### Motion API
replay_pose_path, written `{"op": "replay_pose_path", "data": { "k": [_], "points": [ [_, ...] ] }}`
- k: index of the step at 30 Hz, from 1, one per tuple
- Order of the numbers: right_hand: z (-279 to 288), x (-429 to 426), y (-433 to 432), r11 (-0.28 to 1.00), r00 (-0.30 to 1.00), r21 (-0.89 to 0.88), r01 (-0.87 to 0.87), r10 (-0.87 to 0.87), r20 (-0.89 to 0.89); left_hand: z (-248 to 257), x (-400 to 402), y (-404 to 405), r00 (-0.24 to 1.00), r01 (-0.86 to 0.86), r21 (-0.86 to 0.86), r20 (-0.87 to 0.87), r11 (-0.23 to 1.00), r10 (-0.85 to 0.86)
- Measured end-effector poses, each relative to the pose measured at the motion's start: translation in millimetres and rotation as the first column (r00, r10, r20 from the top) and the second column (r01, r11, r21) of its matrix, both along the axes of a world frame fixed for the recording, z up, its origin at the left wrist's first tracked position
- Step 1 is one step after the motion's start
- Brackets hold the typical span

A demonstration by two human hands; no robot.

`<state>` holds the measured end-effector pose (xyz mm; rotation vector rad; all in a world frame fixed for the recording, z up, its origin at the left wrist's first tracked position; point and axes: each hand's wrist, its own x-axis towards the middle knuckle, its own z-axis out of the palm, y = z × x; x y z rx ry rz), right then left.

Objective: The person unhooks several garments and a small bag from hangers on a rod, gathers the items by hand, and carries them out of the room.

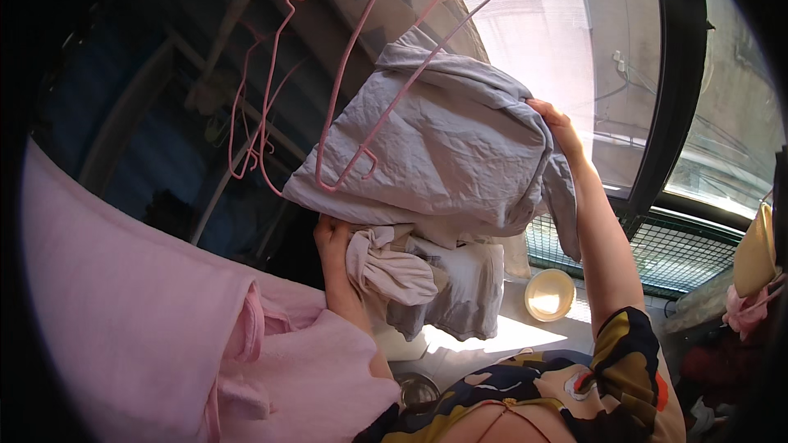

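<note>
A light grey long-sleeved garment (449,135) is stretched out before me on a pink clothes hanger (345,74). My right hand (554,120) grips its upper right edge, and one sleeve hangs down beside my forearm. My left hand (332,237) is at the lower left hem, with fingers partly hidden by the cloth. Below the garment, close to my left hand, hang a bunched beige cloth (391,267) and a grey-white garment (468,295). How these lower pieces are held up cannot be told.
More pink hangers (268,86) hang at the upper left. A large pink fleecy cloth (135,295) fills the lower left. At the right are a dark window frame (671,92) and green wire mesh (683,255). A pale round basin (550,295) and a metal bowl (418,389) lie lower down.
</note>
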<state>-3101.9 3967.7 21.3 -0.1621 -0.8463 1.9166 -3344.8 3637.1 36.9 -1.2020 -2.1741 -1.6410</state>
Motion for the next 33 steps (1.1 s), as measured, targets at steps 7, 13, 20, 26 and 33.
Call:
{"op": "replay_pose_path", "data": {
  "k": [7, 13, 20, 26, 33],
  "points": [
    [63.4, 26.0, -36.0, 0.917, 0.879, 0.071, -0.391, 0.350, 0.324, 12.0, 11.6, -9.1, 0.998, 0.063, -0.052, 0.013, 0.997, -0.062],
    [56.6, -12.4, -97.1, 0.419, 0.606, 0.440, -0.794, 0.492, 0.625, 26.4, 57.9, 17.6, 0.953, 0.300, -0.098, -0.016, 0.949, -0.303],
    [49.1, -20.5, -124.6, 0.572, 0.662, 0.335, -0.749, 0.668, 0.341, 5.9, 35.1, 17.4, 0.841, 0.198, -0.063, -0.502, 0.978, -0.202],
    [63.4, -40.1, -126.4, 0.746, 0.811, 0.319, -0.585, 0.533, 0.240, -22.2, 52.5, 26.7, 0.973, 0.227, -0.106, 0.077, 0.968, -0.219],
    [123.9, -62.1, -101.7, 0.735, 0.728, 0.025, -0.678, 0.676, -0.118, -57.7, 75.1, 37.4, 0.984, 0.155, -0.277, -0.038, 0.948, -0.172]
  ]
}}
